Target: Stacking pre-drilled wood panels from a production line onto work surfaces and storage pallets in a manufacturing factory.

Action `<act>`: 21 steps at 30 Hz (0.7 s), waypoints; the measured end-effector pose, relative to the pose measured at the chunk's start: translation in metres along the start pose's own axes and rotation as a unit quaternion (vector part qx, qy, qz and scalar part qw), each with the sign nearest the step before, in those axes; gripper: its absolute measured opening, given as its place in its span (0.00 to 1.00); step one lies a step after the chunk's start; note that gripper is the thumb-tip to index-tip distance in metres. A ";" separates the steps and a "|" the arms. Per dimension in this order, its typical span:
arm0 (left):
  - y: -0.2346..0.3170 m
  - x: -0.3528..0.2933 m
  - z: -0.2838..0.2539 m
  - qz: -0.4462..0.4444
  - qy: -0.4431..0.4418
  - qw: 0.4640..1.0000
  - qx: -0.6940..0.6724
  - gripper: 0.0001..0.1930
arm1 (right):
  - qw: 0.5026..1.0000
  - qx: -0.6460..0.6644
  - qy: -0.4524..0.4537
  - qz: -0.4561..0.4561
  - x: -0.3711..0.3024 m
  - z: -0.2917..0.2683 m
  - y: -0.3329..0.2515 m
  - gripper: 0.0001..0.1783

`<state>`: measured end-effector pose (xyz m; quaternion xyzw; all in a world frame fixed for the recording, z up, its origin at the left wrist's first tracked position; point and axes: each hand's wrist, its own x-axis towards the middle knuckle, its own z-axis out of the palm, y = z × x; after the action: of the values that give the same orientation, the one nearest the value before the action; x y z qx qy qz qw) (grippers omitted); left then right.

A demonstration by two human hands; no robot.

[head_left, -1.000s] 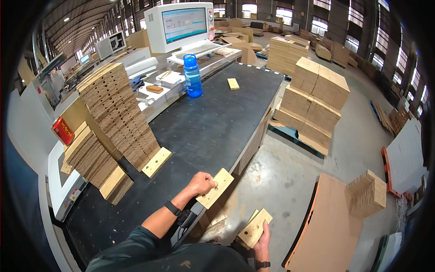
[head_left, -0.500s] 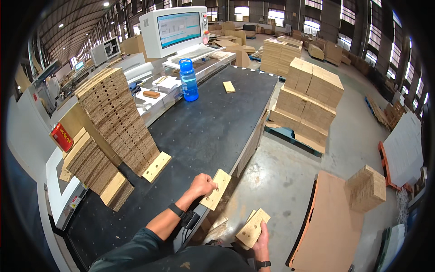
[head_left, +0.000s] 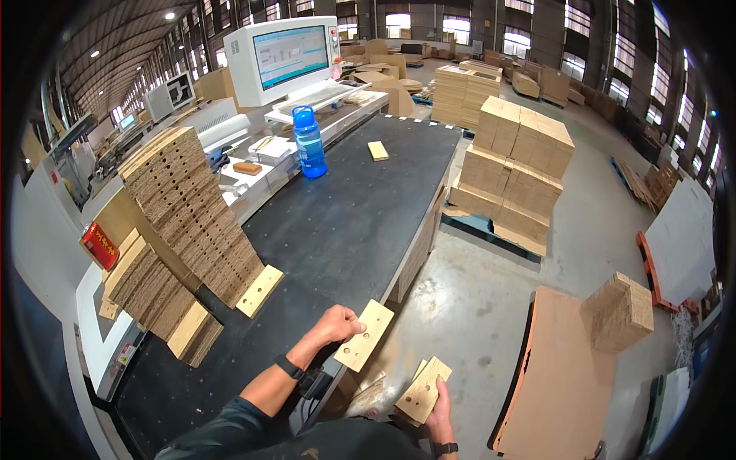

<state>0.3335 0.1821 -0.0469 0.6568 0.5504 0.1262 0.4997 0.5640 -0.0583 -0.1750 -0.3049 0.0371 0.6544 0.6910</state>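
Note:
My left hand [head_left: 338, 325] is closed on one end of a pale wooden board with drilled holes [head_left: 371, 331], held at the black worktable's right edge. Lower down and to the right, my right hand [head_left: 439, 418] grips a few similar drilled boards [head_left: 426, 389], stacked face to face. Its thumb lies along their edge; its other fingers are hidden underneath. Left of my left hand, a drilled board [head_left: 260, 291] lies at the foot of a tall leaning stack of boards [head_left: 188, 211]. A shorter stack [head_left: 153, 295] stands beside it.
A blue bottle [head_left: 310, 146] and a small board [head_left: 378, 151] stand farther along the black worktable [head_left: 337, 207]. A red can [head_left: 100, 245] rests by the short stack. Beyond are a monitor [head_left: 291, 57] and palletised boards [head_left: 510, 176]. Cardboard [head_left: 556, 383] lies at right.
The view has shifted slightly. My left hand has brought its board a little nearer and to the right relative to the table. Both hands keep their grips.

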 end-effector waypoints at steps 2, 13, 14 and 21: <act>-0.003 -0.001 0.002 0.019 0.023 0.999 0.029 0.14 | 1.000 0.006 0.005 0.006 0.001 0.000 -0.002 0.29; 0.004 -0.005 0.002 -0.002 0.006 0.999 0.032 0.14 | 1.000 -0.009 0.002 0.017 0.015 -0.005 -0.002 0.31; 0.005 -0.004 0.001 0.009 0.025 0.997 0.073 0.15 | 1.000 -0.007 -0.006 0.015 0.018 -0.004 -0.003 0.31; 0.007 -0.004 0.002 0.002 0.074 0.982 0.172 0.16 | 0.999 -0.026 -0.028 -0.005 0.028 -0.017 -0.001 0.31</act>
<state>0.3374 0.1783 -0.0403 0.7232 0.5980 0.0791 0.3365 0.5749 -0.0412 -0.2013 -0.3045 -0.0009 0.6602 0.6866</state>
